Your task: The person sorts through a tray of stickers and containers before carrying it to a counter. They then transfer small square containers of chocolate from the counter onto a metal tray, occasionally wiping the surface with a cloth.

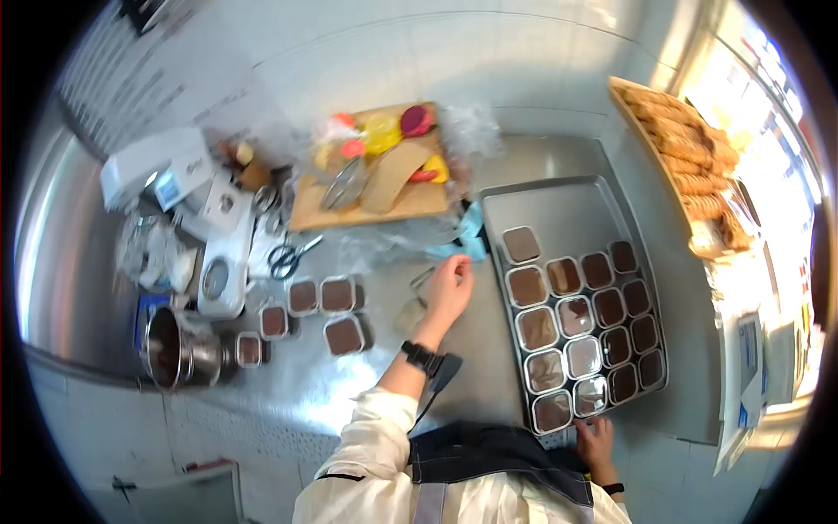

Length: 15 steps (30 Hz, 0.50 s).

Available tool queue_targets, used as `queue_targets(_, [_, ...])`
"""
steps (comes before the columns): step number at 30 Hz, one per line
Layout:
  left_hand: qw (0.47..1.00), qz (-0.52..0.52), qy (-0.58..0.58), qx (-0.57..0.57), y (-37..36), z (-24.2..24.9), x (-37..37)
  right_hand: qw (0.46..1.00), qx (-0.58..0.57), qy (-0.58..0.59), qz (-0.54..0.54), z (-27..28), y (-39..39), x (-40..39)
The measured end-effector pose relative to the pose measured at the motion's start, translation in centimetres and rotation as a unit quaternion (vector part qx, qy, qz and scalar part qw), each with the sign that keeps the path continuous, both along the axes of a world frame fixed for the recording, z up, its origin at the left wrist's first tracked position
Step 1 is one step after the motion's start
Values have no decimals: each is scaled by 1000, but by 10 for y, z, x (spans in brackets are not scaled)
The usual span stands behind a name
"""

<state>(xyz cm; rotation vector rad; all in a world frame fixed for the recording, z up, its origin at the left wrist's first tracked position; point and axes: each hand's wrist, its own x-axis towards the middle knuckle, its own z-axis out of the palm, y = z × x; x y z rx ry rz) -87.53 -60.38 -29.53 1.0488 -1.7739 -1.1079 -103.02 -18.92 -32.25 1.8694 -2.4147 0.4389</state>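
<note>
My left hand [451, 286] is over the middle of the metal counter, with its fingers curled together beside a light blue glove-like piece [471, 236]. What the fingers hold, if anything, is hidden. My right hand [596, 444] is at the near edge of a large metal baking tray [559, 205], fingers slightly apart, fingertips by the rim. Square cups of brown chocolate-like filling [526, 286] stand in rows on the tray. Some cups nearest me have shiny clear tops [583, 356]. A dark wire-like item [422, 279] lies just left of my left hand.
Several filled cups [339, 294] stand on the counter at left, near scissors [292, 255] and a steel pot [166, 349]. A white kitchen scale [223, 275] is behind them. A wooden board [305, 205] with packets is at the back. Twisted pastries [690, 148] fill a right-hand tray.
</note>
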Motion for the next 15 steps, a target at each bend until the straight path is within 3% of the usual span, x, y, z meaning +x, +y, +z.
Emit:
queue_targets(2, [981,75,-81,-159,16,-3,69,999,15,-5,29,5,5,-1])
queue_targets(4, [909,220,-225,-274,28,3,136,996,-77,-47,22,9,8,-7])
queue_targets(7, [862,338,-275,-258,34,-44,228,990,-97,-23,101,29,-29,-17])
queue_targets(8, [913,357,-179,-86,37,-56,253,981,-130,-15,142,35,-54,-18])
queue_targets(9, [926,359,-72,88,38,-67,270,977,-132,-25,164,43,-85,-9])
queue_targets(11, [927,348,-23,138,37,-91,286,963,-140,-69,219,48,-152,21])
queue_targets(12, [927,325,28,184,37,-81,284,946,-121,-131,271,51,-189,44])
queue_targets(13, [948,287,-70,121,36,-69,281,935,-125,-154,293,51,-225,73])
queue_targets(15, [947,284,-118,97,33,-70,277,916,-62,-243,313,44,-288,136])
